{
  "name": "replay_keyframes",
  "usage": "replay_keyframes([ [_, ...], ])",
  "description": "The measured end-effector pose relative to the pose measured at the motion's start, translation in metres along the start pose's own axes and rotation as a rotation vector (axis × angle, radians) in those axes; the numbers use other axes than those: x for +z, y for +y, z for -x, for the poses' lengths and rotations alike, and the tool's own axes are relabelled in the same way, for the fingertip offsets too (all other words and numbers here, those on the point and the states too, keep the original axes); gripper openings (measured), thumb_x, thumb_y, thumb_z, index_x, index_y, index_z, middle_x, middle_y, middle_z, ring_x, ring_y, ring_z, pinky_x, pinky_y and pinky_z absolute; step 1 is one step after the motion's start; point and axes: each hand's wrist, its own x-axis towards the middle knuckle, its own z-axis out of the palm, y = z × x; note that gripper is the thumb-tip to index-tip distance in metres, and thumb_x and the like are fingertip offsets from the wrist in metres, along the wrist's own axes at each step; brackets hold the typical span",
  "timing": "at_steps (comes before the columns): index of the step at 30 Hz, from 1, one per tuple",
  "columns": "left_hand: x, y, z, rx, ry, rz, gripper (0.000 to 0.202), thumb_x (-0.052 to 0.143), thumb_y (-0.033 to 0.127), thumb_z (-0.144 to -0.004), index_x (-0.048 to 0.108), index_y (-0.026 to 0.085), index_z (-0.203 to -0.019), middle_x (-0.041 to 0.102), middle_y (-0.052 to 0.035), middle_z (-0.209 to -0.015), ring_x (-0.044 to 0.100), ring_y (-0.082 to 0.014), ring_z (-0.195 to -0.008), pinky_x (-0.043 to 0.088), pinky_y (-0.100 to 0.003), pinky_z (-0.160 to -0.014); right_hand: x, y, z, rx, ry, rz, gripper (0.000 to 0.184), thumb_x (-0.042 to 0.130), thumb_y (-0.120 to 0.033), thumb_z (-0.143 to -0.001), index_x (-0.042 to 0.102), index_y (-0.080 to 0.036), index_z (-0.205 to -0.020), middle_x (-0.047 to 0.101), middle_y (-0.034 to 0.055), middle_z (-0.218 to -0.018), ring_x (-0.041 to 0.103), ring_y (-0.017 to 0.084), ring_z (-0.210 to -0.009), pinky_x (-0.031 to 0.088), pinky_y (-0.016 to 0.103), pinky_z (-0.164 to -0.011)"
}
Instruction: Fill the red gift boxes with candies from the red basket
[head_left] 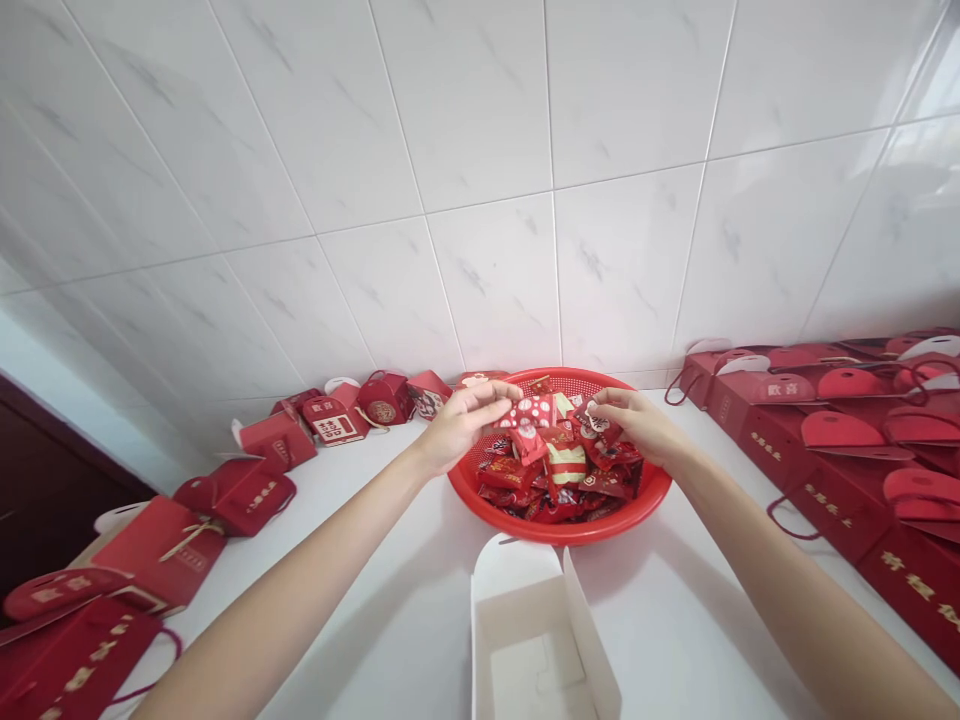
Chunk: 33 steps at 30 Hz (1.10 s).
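Note:
A red round basket (480,490) full of red wrapped candies (559,480) sits on the white counter against the tiled wall. My left hand (465,420) reaches over its left rim and pinches a red-and-white patterned candy packet (529,412). Over the right side of the basket, my right hand (637,422) has its fingers closed on a dark red candy wrapper (592,420). An open white box (536,630) with raised flaps stands just in front of the basket, nothing visible inside it.
Assembled red gift boxes (247,490) with handles lie scattered along the left side of the counter (375,620). Rows of flat red gift boxes (847,440) are stacked on the right. The tiled wall (480,200) stands close behind.

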Motion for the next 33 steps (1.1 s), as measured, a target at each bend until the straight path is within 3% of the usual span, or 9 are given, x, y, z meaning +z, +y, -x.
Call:
replay_keyframes([
  [7,0.013,0.004,0.067,-0.012,0.005,-0.118,0.023,0.078,0.040,-0.080,0.073,0.020,-0.091,0.063,-0.0010,-0.083,0.053,-0.0130,-0.072,0.045,-0.025,-0.069,0.002,0.000,0.003,0.010,0.008,-0.001,0.023,0.076,-0.033,-0.066,0.059,-0.020,-0.072,0.065,-0.0012,-0.065,0.053,0.010,-0.048,0.044,0.021,-0.044],
  [14,0.031,0.018,0.099,-0.033,-0.349,-0.528,0.019,0.061,0.032,-0.094,0.071,0.024,-0.106,0.070,-0.0031,-0.087,0.062,-0.0176,-0.078,0.050,-0.030,-0.074,-0.001,0.003,0.001,-0.099,0.069,-0.058,0.031,0.079,-0.040,-0.063,0.059,-0.020,-0.075,0.066,-0.0003,-0.075,0.057,0.011,-0.054,0.045,0.022,-0.046],
  [19,0.026,0.022,0.129,0.043,-0.380,-0.862,0.023,0.054,0.028,-0.097,0.074,0.028,-0.108,0.069,-0.0054,-0.105,0.065,-0.0202,-0.092,0.050,-0.032,-0.085,0.008,-0.004,0.006,-0.168,0.050,-0.067,0.036,0.081,-0.044,-0.061,0.057,-0.020,-0.074,0.065,0.0000,-0.077,0.059,0.012,-0.058,0.045,0.022,-0.048],
  [24,0.024,0.014,0.150,0.054,-0.200,-1.000,0.025,0.054,0.036,-0.097,0.077,0.029,-0.102,0.062,-0.0087,-0.121,0.061,-0.0264,-0.112,0.049,-0.036,-0.094,0.028,-0.024,0.036,-0.216,-0.129,-0.067,0.036,0.078,-0.048,-0.072,0.057,-0.022,-0.084,0.066,-0.0003,-0.082,0.063,0.014,-0.066,0.047,0.022,-0.053],
  [29,0.020,0.005,0.155,-0.054,-0.120,-0.953,0.026,0.053,0.036,-0.095,0.076,0.028,-0.104,0.065,-0.0053,-0.108,0.065,-0.0199,-0.084,0.052,-0.031,-0.075,0.052,-0.047,0.086,-0.270,-0.420,0.023,0.030,0.070,-0.050,-0.085,0.058,-0.023,-0.091,0.064,-0.0005,-0.077,0.061,0.015,-0.066,0.053,0.027,-0.060],
  [31,0.018,0.005,0.155,-0.089,-0.115,-0.909,0.025,0.054,0.035,-0.094,0.076,0.027,-0.101,0.067,-0.0047,-0.103,0.065,-0.0184,-0.079,0.051,-0.030,-0.070,0.060,-0.049,0.102,-0.310,-0.566,0.145,0.022,0.063,-0.045,-0.092,0.060,-0.023,-0.092,0.066,0.0010,-0.080,0.062,0.016,-0.070,0.053,0.028,-0.064],
  [33,0.017,0.005,0.154,-0.106,-0.105,-0.874,0.024,0.055,0.034,-0.093,0.077,0.025,-0.098,0.069,-0.0043,-0.100,0.064,-0.0176,-0.076,0.050,-0.029,-0.068,0.065,-0.049,0.112,-0.403,-0.628,0.328,0.015,0.056,-0.035,-0.097,0.064,-0.022,-0.095,0.069,0.0032,-0.089,0.065,0.017,-0.080,0.052,0.027,-0.069],
])
